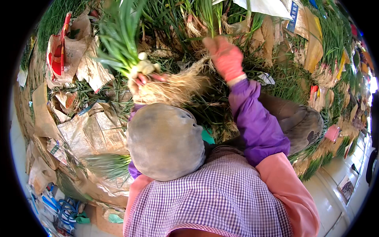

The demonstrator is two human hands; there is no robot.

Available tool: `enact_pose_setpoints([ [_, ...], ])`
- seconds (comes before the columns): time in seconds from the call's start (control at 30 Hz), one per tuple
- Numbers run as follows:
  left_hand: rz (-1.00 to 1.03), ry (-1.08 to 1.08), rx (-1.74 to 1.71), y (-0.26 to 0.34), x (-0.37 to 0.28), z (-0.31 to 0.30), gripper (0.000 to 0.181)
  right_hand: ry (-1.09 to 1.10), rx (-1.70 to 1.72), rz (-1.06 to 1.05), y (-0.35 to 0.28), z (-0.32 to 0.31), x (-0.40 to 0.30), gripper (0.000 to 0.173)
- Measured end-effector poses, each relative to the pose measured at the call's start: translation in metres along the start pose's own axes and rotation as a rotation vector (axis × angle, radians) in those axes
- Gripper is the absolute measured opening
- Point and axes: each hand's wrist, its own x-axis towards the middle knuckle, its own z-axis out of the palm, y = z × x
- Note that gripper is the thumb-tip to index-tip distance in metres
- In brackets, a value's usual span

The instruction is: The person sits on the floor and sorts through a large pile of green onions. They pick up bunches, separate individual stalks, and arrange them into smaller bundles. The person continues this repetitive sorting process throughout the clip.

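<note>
A bunch of green onions [123,50] is held in my left hand [143,72], its leaves pointing up and away. The bunch's long pale roots [171,89] hang to the right, and reddish stem bases show beside the fingers. A grey cloth-covered knee [165,142] hides much of my left forearm. My right hand [226,57], in a coral-red glove, is stretched forward at the stems of more green onions [192,25]. Its fingertips are blurred beside a green stalk; whether they grip it cannot be told.
Loose leaves and roots litter the ground around me. Torn sacking [91,130] and a red plastic object [59,56] lie on the left, near a small bundle of greens [109,166]. Blue straps [63,207] are at lower left. More rooted onions [327,71] lie on the right.
</note>
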Motion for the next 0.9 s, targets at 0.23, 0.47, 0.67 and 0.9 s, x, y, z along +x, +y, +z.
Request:
enact_pose_setpoints([
  [0.23, -0.053, 0.259, 0.492, -0.004, -0.008, 0.008, 0.042, -0.235, 0.298, -0.024, 0.076, 0.046, 0.049, 0.036],
  [0.47, -0.245, 0.332, 0.554, -0.032, -0.011, -0.026, 0.033, -0.533, 0.714, -0.096, -0.005, 0.029, 0.025, 0.022],
  [0.67, -0.146, 0.374, 0.363, -0.034, -0.007, -0.022, 0.018, -0.132, 0.139, -0.303, -0.026, 0.039, 0.014, 0.022],
  [0.9, -0.246, 0.449, 0.424, -0.027, 0.0, -0.026, 0.022, 0.171, 0.017, -0.298, -0.032, 0.056, 0.015, 0.02],
])
